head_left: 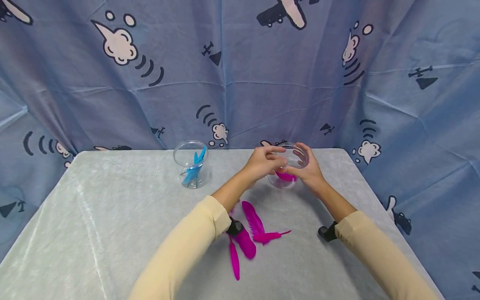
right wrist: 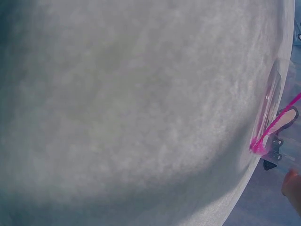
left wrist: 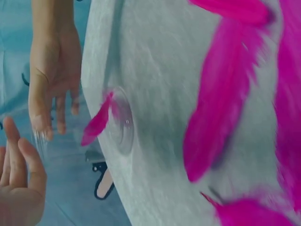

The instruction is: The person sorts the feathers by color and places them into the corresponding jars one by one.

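Observation:
A clear plastic cup (head_left: 282,181) stands at the back right of the table with a magenta feather (head_left: 286,176) low inside it. My right hand (head_left: 312,170) holds the cup near its rim, thumb in front and fingers round the far side. On the left of the rim is my left hand (head_left: 262,163), its fingers extended by the cup; no feather shows in them. The left wrist view has both hands near the rim, with the left hand (left wrist: 21,183) below the right hand (left wrist: 54,80). Only a fingertip of the right hand (right wrist: 292,183) enters the right wrist view.
Another clear cup (head_left: 191,166), holding blue feathers (head_left: 193,171), stands at the back left. Several magenta feathers (head_left: 253,218) lie mid-table, partly under my left forearm. Behind the table (head_left: 123,200) hangs a blue patterned curtain (head_left: 240,83).

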`<state>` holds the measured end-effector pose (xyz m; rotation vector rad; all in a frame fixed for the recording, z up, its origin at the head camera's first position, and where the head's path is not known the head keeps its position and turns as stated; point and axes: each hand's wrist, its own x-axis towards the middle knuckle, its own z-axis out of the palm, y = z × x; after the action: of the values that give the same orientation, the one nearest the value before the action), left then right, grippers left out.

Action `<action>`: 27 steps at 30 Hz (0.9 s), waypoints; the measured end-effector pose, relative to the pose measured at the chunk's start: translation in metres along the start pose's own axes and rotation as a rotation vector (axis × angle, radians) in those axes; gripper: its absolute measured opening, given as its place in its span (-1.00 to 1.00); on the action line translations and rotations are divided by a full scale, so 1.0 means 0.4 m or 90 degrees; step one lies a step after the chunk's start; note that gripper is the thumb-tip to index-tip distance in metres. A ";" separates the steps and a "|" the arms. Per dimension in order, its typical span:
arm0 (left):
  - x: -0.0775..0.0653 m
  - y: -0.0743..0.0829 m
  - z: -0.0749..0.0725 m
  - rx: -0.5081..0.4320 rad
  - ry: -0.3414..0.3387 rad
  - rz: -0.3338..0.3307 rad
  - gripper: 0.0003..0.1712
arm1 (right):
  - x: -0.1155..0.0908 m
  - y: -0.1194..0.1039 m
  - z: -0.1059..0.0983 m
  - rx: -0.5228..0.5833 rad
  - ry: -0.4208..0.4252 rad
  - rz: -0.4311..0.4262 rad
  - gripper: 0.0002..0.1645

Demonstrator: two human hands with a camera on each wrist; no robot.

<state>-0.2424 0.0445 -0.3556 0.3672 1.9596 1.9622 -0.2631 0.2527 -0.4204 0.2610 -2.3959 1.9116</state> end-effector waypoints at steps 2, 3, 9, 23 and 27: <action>-0.007 -0.002 -0.016 0.020 -0.020 0.009 -0.56 | -0.002 -0.010 0.001 -0.001 -0.001 0.007 0.08; -0.011 -0.002 -0.023 0.032 -0.029 0.012 -0.57 | -0.005 -0.021 0.003 -0.005 -0.002 0.012 0.08; -0.039 -0.004 -0.067 0.080 -0.060 0.017 -0.58 | -0.027 -0.077 0.017 -0.032 -0.002 0.033 0.07; -0.133 -0.035 -0.182 0.179 -0.113 -0.007 -0.60 | -0.027 -0.071 0.012 -0.015 0.003 0.033 0.06; -0.167 -0.057 -0.220 0.183 -0.119 -0.019 -0.60 | -0.026 -0.070 0.014 -0.004 0.000 0.025 0.05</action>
<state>-0.2170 -0.0636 -0.3759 0.5688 2.1099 1.5659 -0.2476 0.2424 -0.3963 0.2141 -2.4240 1.9201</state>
